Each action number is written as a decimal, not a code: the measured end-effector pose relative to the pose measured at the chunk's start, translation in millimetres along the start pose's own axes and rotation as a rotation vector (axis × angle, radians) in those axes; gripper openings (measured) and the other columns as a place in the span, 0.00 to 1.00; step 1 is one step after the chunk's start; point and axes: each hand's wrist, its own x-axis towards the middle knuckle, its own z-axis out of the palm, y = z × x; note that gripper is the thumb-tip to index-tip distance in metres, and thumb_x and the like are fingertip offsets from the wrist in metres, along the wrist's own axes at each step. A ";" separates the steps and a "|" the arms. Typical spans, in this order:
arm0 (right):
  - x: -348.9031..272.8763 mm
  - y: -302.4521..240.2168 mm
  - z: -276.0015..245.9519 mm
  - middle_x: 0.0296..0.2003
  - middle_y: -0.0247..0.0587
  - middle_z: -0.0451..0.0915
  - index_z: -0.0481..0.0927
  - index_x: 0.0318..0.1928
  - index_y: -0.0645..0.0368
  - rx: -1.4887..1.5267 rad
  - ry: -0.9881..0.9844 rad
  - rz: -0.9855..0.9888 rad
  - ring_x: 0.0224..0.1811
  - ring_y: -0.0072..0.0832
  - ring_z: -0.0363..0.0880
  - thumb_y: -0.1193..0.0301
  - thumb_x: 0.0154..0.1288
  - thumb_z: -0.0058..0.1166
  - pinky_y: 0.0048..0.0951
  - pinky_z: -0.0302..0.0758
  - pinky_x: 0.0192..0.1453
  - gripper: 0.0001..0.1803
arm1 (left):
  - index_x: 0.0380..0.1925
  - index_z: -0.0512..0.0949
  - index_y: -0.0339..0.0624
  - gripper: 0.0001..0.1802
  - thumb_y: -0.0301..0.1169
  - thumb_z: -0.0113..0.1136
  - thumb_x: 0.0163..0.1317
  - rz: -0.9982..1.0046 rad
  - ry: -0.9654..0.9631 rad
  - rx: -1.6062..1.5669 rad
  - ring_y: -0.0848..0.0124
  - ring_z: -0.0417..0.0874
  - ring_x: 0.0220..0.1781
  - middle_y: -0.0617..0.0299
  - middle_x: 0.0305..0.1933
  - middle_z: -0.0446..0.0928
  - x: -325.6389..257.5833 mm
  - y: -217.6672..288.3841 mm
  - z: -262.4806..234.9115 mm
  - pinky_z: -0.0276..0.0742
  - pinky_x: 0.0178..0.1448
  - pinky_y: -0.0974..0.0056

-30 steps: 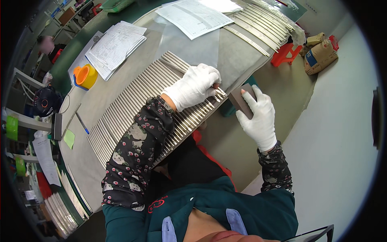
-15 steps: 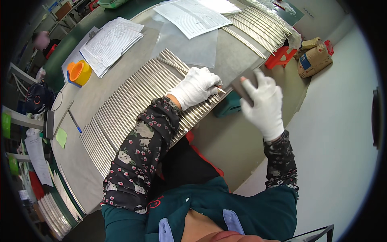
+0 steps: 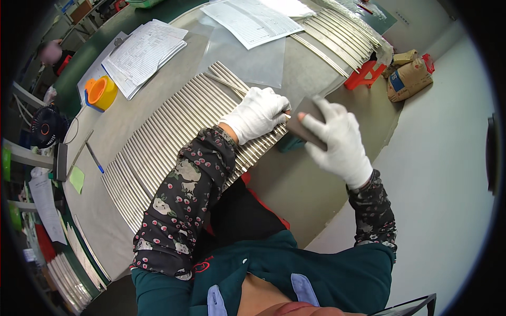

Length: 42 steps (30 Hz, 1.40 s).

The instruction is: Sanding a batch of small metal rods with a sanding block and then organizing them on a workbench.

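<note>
Metal strips (image 3: 174, 142), thin and silver, lie side by side in a long row on the grey table (image 3: 121, 113), and I see both gloved hands at the near end of this row. My left hand (image 3: 259, 111) rests on the strips with the fingers curled down; it presses on them, but I cannot tell if it pinches one strip. At 3 o'clock from it, almost touching, my right hand (image 3: 340, 142) holds a dark flat block (image 3: 304, 122), with the thumb under it and the fingers spread over its top. The block sits just at the edge of the row, close to the left fingertips.

At 12 o'clock from the hands a clear plastic sheet (image 3: 247, 52) lies on the table, and beyond it a printed paper (image 3: 253, 18). At 10 o'clock is a stack of papers (image 3: 145, 50), and beside it an orange and yellow tape roll (image 3: 100, 92). At 1 o'clock a second group of strips (image 3: 337, 34) lies near a red stool (image 3: 363, 76).
</note>
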 end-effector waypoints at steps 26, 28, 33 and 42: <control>-6.8 35.7 16.4 0.56 0.49 0.73 0.81 0.49 0.48 -0.332 0.099 0.250 0.49 0.43 0.74 0.67 0.42 0.65 0.39 0.71 0.46 0.26 | 0.30 0.81 0.47 0.11 0.40 0.59 0.62 0.100 0.063 -0.005 0.57 0.81 0.40 0.59 0.30 0.81 1.3 -5.9 6.5 0.74 0.45 0.54; -6.0 17.0 5.3 0.55 0.49 0.73 0.81 0.49 0.49 -0.123 0.130 0.109 0.48 0.43 0.74 0.68 0.43 0.65 0.40 0.71 0.45 0.26 | 0.30 0.81 0.47 0.11 0.40 0.59 0.62 0.076 0.039 -0.014 0.57 0.81 0.40 0.59 0.31 0.81 3.0 -5.7 4.3 0.74 0.45 0.54; -6.9 24.4 17.4 0.58 0.52 0.72 0.81 0.51 0.49 -0.260 0.056 0.257 0.51 0.43 0.74 0.68 0.43 0.65 0.38 0.71 0.50 0.28 | 0.30 0.83 0.47 0.10 0.39 0.59 0.62 0.090 0.082 -0.010 0.56 0.81 0.41 0.59 0.31 0.81 -3.0 -4.4 5.0 0.74 0.46 0.53; -34.7 22.7 24.3 0.58 0.53 0.73 0.81 0.52 0.53 -0.014 0.129 0.246 0.53 0.46 0.73 0.70 0.43 0.66 0.43 0.72 0.56 0.29 | 0.32 0.83 0.47 0.09 0.39 0.65 0.57 0.124 0.038 -0.114 0.58 0.80 0.46 0.63 0.36 0.81 -15.8 -8.3 -11.2 0.74 0.53 0.55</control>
